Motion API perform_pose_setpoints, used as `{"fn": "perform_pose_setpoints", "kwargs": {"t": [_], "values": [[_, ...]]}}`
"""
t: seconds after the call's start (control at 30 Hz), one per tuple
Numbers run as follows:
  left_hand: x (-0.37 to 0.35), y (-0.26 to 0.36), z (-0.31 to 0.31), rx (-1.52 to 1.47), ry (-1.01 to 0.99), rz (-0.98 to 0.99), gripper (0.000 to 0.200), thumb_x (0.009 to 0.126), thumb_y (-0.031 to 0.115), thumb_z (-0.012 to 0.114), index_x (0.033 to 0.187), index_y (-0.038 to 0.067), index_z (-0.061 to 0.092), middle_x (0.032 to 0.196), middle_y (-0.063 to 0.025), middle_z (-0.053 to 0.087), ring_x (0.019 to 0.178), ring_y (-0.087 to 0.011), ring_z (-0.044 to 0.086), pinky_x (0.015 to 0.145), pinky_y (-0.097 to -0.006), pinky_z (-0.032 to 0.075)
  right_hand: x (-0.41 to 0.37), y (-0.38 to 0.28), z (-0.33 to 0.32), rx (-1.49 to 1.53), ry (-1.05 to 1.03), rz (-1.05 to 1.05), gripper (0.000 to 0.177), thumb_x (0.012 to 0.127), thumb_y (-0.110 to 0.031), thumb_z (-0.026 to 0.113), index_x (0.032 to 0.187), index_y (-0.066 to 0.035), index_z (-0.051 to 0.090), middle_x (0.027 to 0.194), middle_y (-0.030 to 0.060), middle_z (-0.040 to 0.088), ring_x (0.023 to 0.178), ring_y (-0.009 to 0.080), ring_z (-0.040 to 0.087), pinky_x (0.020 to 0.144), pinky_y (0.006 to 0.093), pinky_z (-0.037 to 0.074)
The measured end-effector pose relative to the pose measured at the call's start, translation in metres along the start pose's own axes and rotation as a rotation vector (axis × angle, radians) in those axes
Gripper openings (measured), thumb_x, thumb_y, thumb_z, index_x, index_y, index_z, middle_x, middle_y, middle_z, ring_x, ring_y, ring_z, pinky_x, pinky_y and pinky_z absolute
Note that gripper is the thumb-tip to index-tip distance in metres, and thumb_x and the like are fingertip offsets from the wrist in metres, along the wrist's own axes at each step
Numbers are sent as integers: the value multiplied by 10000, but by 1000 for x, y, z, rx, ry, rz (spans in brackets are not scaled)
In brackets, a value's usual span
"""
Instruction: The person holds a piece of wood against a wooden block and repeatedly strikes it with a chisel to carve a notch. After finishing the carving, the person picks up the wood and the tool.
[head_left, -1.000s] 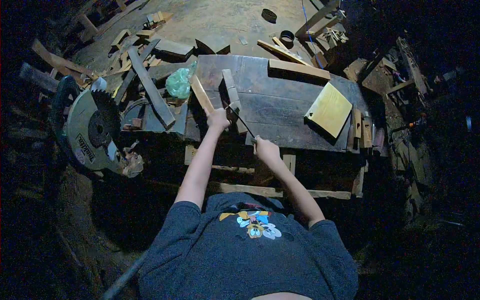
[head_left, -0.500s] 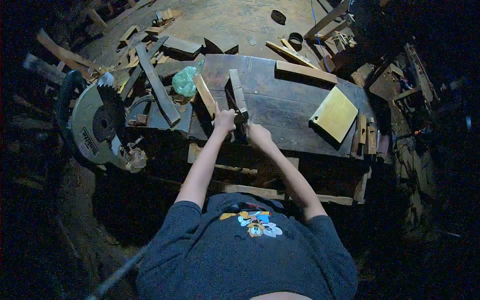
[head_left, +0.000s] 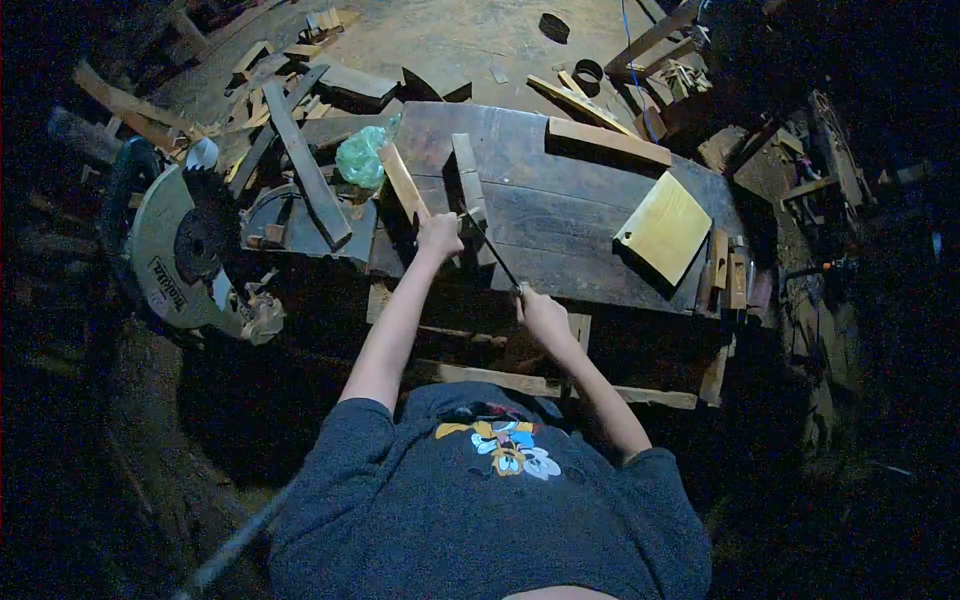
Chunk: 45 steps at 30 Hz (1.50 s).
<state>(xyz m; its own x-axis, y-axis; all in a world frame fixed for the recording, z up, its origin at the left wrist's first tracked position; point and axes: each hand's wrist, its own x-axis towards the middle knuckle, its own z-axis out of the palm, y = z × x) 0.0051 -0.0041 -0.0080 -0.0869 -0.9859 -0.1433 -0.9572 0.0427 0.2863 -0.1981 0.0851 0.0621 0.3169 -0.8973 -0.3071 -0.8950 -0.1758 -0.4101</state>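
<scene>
My left hand [head_left: 440,237] is closed around the lower end of a light wooden strip [head_left: 403,182] near the workbench's front edge. My right hand [head_left: 545,315] grips one end of a long thin dark tool [head_left: 494,252], slim like a file. Its far end slants up and left toward my left hand and overlaps the foot of a greyish wood block [head_left: 466,170] in this view. That block lies on the dark plank workbench [head_left: 560,235], just right of the strip.
A circular mitre saw [head_left: 180,245] stands at the left. Beyond it lie a long board [head_left: 305,165] and a green plastic bag [head_left: 362,157]. A pale square board [head_left: 665,230], a wooden bar [head_left: 610,142] and hand tools [head_left: 735,272] occupy the bench's right side.
My right hand has moved down and to the right, away from my left hand, drawing the thin tool into a clear diagonal. My left hand still holds the strip.
</scene>
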Motion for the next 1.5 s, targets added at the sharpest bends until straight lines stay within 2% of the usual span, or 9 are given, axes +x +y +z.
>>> {"fn": "perform_pose_setpoints", "kwargs": {"t": [0.07, 0.2, 0.33, 0.63, 0.77, 0.83, 0.93, 1.2, 1.5], "values": [[2, -1, 0, -147, 25, -242, 236, 516, 208, 561, 663, 25, 539, 662, -141, 542, 670, -290, 528, 827, -465, 240, 11, -15, -6, -21, 52, -27, 172, 713, -196, 409, 741, -33, 455, 575, 171, 516, 532, 313, 516, 470, 391, 420], [-8, 14, -36, 35, -1, -116, 218, 521, 211, 552, 623, 18, 548, 655, -144, 538, 662, -292, 527, 808, -519, 226, 26, -18, -16, -51, -28, -19, 179, 709, -198, 407, 756, -29, 443, 630, 159, 526, 608, 309, 523, 520, 398, 420], [9, -10, 2, -20, 9, 26, 221, 516, 197, 545, 645, 18, 535, 650, -144, 539, 653, -284, 528, 841, -524, 160, 16, -8, -28, -27, -176, -70, 190, 723, -204, 393, 815, -42, 429, 667, 174, 520, 648, 323, 512, 539, 413, 406], [-9, 7, -12, 94, 110, 142, 202, 484, 132, 529, 647, 27, 471, 574, -161, 517, 600, -284, 522, 904, -446, 98, 87, -30, 14, 74, -10, -79, 218, 735, -235, 366, 752, -39, 459, 642, 198, 519, 622, 336, 513, 535, 415, 409], [1, -2, -2, 88, 37, -59, 210, 482, 142, 536, 651, 29, 484, 581, -153, 520, 611, -281, 524, 896, -462, 90, 119, -40, 29, 75, 82, -48, 218, 735, -240, 361, 750, -49, 464, 635, 194, 522, 599, 337, 516, 522, 418, 414], [-2, 0, -6, -9, 81, 41, 215, 485, 149, 539, 663, 35, 499, 614, -146, 531, 647, -275, 528, 882, -473, 108, 104, -38, 22, 65, 61, -34, 213, 734, -235, 361, 759, -48, 461, 632, 190, 523, 599, 337, 517, 522, 419, 413], [5, -7, 3, -95, -1, -70, 215, 494, 155, 539, 672, 42, 501, 656, -144, 540, 690, -270, 527, 874, -476, 126, 60, -27, 13, 52, 24, -36, 197, 736, -221, 364, 810, -56, 443, 616, 183, 522, 590, 335, 518, 513, 421, 409], [3, -5, 4, -105, 11, -17, 224, 491, 139, 554, 676, 35, 480, 635, -145, 538, 663, -269, 531, 888, -454, 132, -20, 5, -7, -17, -28, -9, 161, 739, -213, 386, 801, -65, 398, 541, 174, 497, 519, 327, 500, 438, 412, 387], [-7, 5, -4, 34, 88, 155, 262, 452, 102, 590, 666, 48, 449, 591, -129, 529, 620, -260, 530, 911, -415, 118, 96, -35, 17, 74, 22, -48, 187, 725, -219, 381, 814, -68, 447, 625, 178, 523, 608, 331, 515, 529, 413, 408]]}}
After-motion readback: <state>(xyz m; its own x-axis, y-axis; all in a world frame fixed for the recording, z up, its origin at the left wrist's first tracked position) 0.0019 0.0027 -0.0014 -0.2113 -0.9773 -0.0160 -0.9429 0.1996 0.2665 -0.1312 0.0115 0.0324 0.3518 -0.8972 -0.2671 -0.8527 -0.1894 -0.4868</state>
